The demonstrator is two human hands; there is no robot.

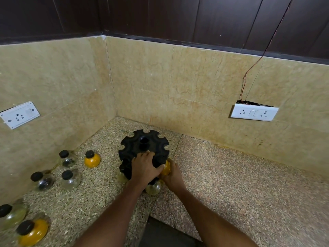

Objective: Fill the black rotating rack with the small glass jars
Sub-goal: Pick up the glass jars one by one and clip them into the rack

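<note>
The black rotating rack (142, 139) stands on the speckled counter near the wall corner, its notched top disc facing up. My left hand (144, 167) grips the rack's near edge from above. My right hand (173, 175) holds a yellow-filled jar (166, 168) with a black lid at a notch on the rack's near right side. A pale jar (153, 188) hangs low at the rack's front, under my hands. Another pale jar (122, 177) shows at its left. Several loose jars lie on the left: a yellow one (92, 159), dark-filled ones (67, 158) (42, 180), a clear one (70, 179).
Two more jars, a pale jar (10, 215) and a yellow jar (32, 231), sit at the near left edge. Tiled walls close the counter at the back and left, with a left socket plate (19, 114) and a right socket plate (254, 112). A dark gap (160, 230) opens below the counter's front.
</note>
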